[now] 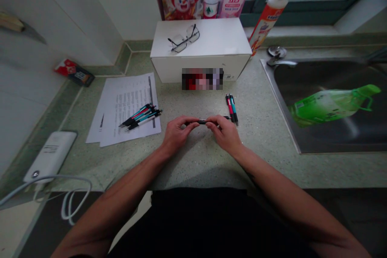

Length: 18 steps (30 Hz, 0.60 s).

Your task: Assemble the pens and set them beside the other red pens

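A dark pen was held level above or on the counter, between the two hands; whether the counter was touched by it could not be told. By the left hand its one end was pinched between thumb and fingers, and by the right hand it was gripped in the same manner, so only the short middle part was well seen. Just beside the right hand, two pens, one red and one blue, were laid side by side. On the left, several pens were piled on the printed papers. Behind the hands, a white box was placed, and eyeglasses were rested on its top. On the right, a green bottle was seen lying in the sink.
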Motion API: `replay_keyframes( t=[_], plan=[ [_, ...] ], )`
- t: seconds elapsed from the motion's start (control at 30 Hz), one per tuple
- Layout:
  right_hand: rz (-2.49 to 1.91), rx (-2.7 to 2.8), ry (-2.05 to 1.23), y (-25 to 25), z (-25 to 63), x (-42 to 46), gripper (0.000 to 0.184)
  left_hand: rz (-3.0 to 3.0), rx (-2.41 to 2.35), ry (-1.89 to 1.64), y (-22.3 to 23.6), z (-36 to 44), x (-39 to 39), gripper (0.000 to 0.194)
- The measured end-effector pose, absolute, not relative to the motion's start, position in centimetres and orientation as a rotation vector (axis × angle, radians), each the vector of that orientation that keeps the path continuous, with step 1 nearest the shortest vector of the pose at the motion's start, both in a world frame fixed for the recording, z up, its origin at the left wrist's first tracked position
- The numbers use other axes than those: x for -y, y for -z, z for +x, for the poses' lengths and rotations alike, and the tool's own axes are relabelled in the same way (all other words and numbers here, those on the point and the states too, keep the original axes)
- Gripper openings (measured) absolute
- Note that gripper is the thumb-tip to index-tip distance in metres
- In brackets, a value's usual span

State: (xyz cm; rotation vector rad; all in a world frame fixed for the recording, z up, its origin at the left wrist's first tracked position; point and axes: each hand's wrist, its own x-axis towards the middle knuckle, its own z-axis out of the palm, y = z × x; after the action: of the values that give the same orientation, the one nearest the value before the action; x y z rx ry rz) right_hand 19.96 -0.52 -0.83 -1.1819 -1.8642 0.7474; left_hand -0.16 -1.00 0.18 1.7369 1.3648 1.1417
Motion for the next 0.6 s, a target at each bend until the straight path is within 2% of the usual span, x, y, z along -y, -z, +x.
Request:
replay_keyframes(
  t=[0.4, 0.5, 0.6],
  plan=[
    [-1.175, 1.876, -0.723, 0.71, 20.15, 0.42, 0.023, 1.732, -1.367, -1.146, -0.22, -0.34, 0.86, 0.012],
    [-1.178, 1.886, -0.708, 0.62, 20.21, 0.35, 0.016, 1.728, -1.367, -1.128, -0.26, -0.39, 0.76, 0.012],
    [-1.194, 1.902, -0.701, 0.53, 20.27, 0.26, 0.02, 1.74, -1.368, -1.107, -0.31, -0.45, 0.72, 0.011]
  ],
)
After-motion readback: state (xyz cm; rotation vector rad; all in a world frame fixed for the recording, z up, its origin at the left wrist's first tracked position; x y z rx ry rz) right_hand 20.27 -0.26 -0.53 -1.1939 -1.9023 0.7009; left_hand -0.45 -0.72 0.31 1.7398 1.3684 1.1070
